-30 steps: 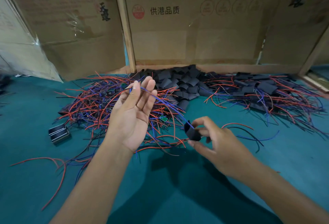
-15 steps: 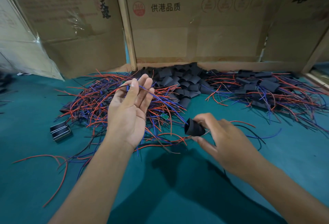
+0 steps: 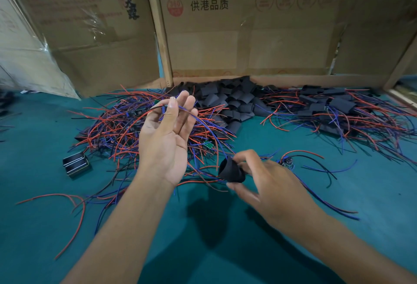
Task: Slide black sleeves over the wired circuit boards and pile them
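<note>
A: What can't you make out?

B: The board that goes with the wires in the left hand (image 3: 165, 141). The right hand (image 3: 266, 184) covers everything behind the sleeve (image 3: 231, 171), so I can't tell whether a board is inside it. The far rim of the sleeve is hidden by those fingers too. Both forearms run off the bottom edge, and the boxes (image 3: 225, 35) at the back are cut off at the top.

A: Where is the sleeve, and how does it point?

B: Above the green table (image 3: 56, 227), near its middle, just right of the left wrist. Its open mouth faces up and left, toward the left hand. The long axis runs from upper left down to lower right, into the right palm.

A: The fingers?

B: The right thumb and fingers are curled and pinch the sleeve. The left thumb and forefinger pinch the blue wire (image 3: 198, 118), the other fingers nearly straight. The wire slopes down and right to the sleeve's mouth.

A: And around them?

B: A wire tangle (image 3: 112, 132) on the left, a sleeve heap (image 3: 228, 101) at the back, a sleeved pile (image 3: 334, 107) on the right, and one bare board (image 3: 287, 163) just beyond the right hand.
</note>
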